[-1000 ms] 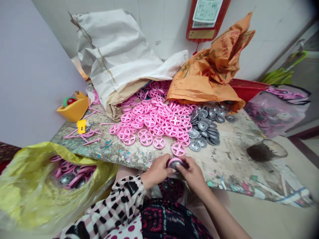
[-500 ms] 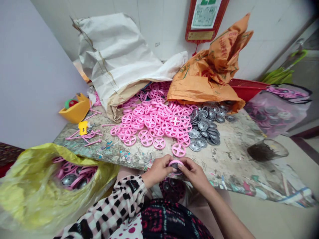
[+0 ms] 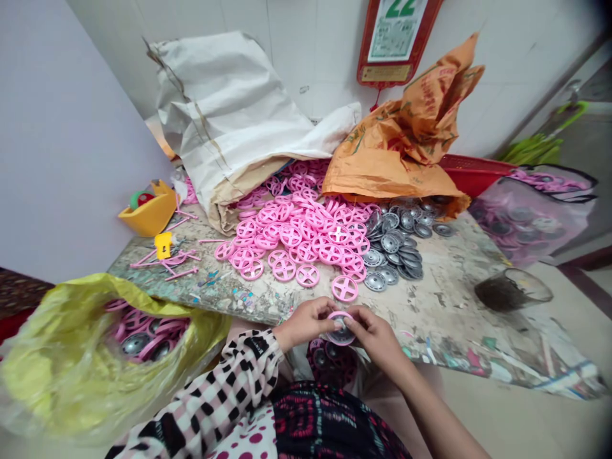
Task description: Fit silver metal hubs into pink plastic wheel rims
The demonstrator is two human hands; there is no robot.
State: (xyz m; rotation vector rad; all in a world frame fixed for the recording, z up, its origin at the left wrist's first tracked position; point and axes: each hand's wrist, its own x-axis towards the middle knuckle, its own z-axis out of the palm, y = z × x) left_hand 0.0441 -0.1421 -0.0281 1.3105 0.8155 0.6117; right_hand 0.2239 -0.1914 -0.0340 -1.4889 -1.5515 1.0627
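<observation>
Between my two hands is a pink toy wheel with a grey hubcap disc set in its middle. My left hand pinches its left rim, and my right hand grips the right side, thumb near the disc. Just beyond my fingers a single pink wheel ring with a cross of spokes lies flat. Behind it spreads a heap of pink wheel rings, with a pile of grey hubcap discs to its right. Below my hands, in my lap, more pink wheels with grey centres show partly.
A white sack and an orange bag lie behind the piles. On the left are a yellow bag of wheels, a yellow container and pink sticks. A dark-filled glass sits right on the worn table.
The wheel in my hands has tilted, so its face with the grey disc now shows more. My hands stay in nearly the same place, and the view has shifted slightly.
</observation>
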